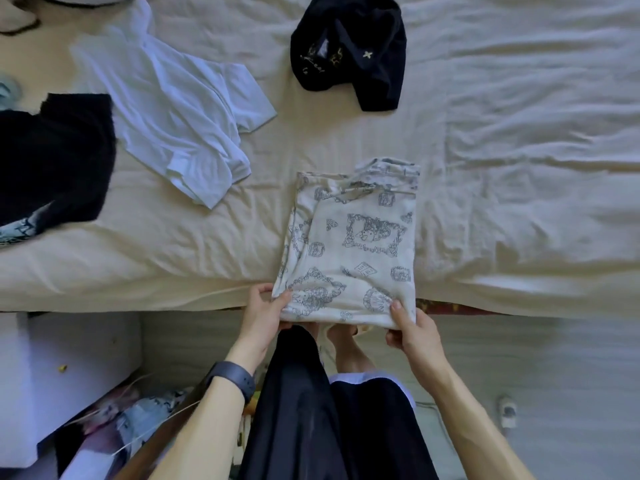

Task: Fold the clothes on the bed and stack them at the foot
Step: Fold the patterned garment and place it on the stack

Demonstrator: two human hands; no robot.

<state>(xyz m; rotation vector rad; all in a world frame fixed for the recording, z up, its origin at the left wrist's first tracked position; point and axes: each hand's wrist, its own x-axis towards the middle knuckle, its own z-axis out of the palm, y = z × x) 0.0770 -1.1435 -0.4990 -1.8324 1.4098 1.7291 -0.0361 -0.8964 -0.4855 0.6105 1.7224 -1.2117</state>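
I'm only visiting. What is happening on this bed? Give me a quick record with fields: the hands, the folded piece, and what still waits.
Folded piece: printed cream garment, at the bed's near edge
Left hand: pinches its near left corner
Right hand: pinches its near right corner
Still unfolded: white T-shirt; black garment with gold print; second black garment at far left
Surface: bed sheet, cream, wrinkled
Left wrist: dark watch
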